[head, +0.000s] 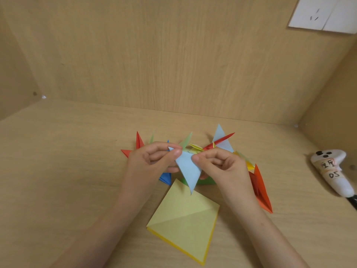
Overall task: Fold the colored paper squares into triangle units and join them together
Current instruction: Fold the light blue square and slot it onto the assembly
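Note:
A light blue folded triangle unit (187, 171) is held above the table between both hands, its long tip pointing down. My left hand (152, 161) pinches its upper left corner. My right hand (218, 163) pinches its right edge. Behind the hands lies a joined cluster of pointed units: red (139, 142), pale green (186, 141), light blue (221, 138), yellow (249, 165) and orange-red (260, 188). A dark blue unit (166, 178) and a green piece (207, 181) peek out under the hands. A stack of yellow paper squares (183, 219) lies near me.
Everything sits on a wooden desk (58, 161) boxed in by wooden walls behind and on both sides. A white handheld controller (332, 169) with labels lies at the right. A white wall socket plate (326, 14) sits at the top right.

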Tool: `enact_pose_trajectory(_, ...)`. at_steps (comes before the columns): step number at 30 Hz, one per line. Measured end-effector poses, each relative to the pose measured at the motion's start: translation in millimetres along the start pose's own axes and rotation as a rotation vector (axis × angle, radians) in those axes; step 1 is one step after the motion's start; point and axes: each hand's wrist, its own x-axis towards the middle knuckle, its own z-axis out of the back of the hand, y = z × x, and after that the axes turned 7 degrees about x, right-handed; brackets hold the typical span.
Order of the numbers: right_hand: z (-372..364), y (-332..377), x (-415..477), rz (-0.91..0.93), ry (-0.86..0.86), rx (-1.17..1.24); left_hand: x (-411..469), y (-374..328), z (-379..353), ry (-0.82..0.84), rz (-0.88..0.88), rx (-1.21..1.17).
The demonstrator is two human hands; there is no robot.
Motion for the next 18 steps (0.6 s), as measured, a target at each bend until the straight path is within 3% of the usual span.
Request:
enact_pose_trajectory(11,-0.6,3.0,-0.4,-0.119,0.017,0.125,1.3,0.8,-0.7,-0.049,0.013,-0.084)
enact_pose_trajectory(18,0.8,1.5,0.7,-0.091,-0.044,0.124,0.6,1.4,0.3,0.008,0.051,-0.1)
